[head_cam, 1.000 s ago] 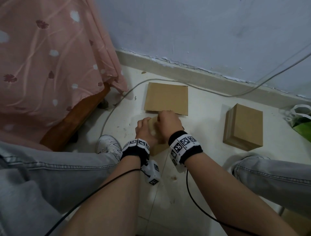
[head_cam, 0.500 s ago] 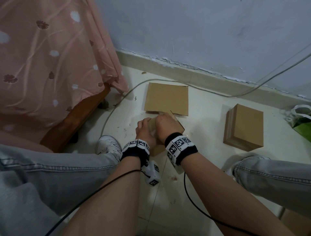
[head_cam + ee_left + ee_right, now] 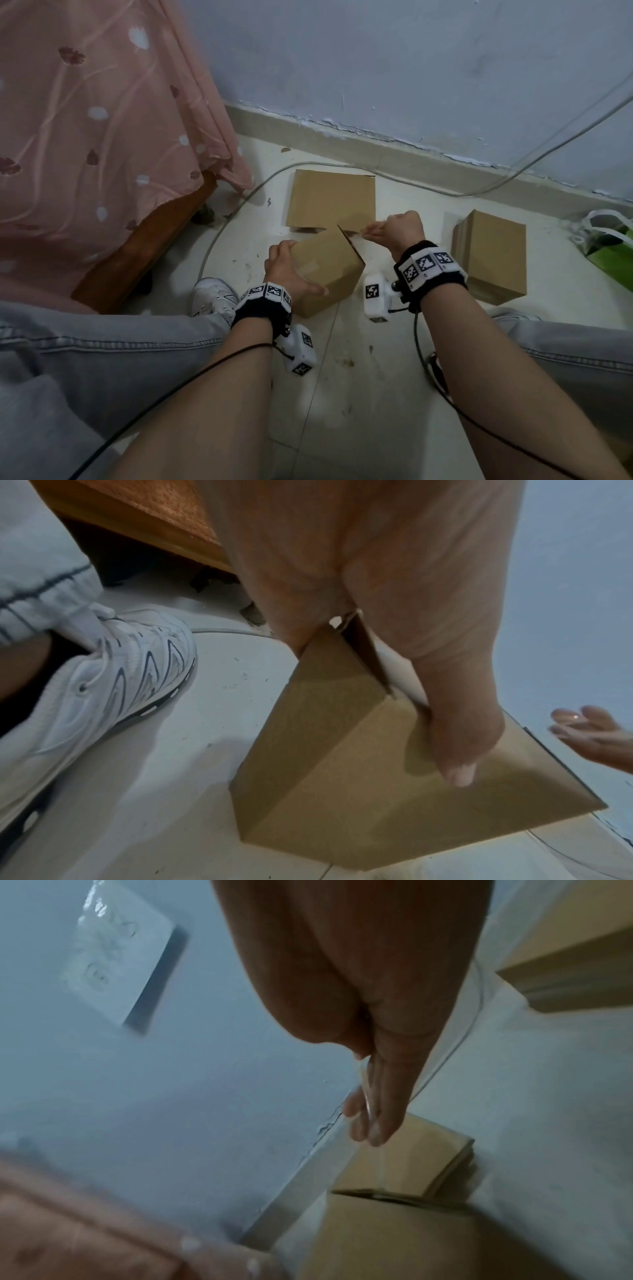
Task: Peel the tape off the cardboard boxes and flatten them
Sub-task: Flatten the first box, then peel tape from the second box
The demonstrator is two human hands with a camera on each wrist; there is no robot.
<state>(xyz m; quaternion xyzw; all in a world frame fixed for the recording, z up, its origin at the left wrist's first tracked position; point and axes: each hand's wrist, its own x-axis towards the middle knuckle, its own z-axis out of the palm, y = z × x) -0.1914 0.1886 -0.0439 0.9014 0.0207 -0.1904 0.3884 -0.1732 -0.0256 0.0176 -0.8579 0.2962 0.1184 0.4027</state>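
A second ago I had both hands bunched together over the box, hiding most of it. Now they are apart. My left hand (image 3: 286, 274) grips the cardboard box (image 3: 329, 270) from its left side, thumb laid across the near face, and the box sits tilted on the floor (image 3: 342, 377) between my knees, one corner down. My right hand (image 3: 399, 229) has pulled away to the right of the box's far top corner, fingers curled and pinching a thin strip of clear tape (image 3: 358, 232) that runs back to that corner.

Flat cardboard sheet (image 3: 330, 198) and the second box (image 3: 489, 253) by the wall have not moved.

Hard to read: the tape is nearly transparent; in the right wrist view it is only a faint glint along my fingers, and that view is blurred. My left palm hides the box's left face. The box's underside is out of sight in every view.
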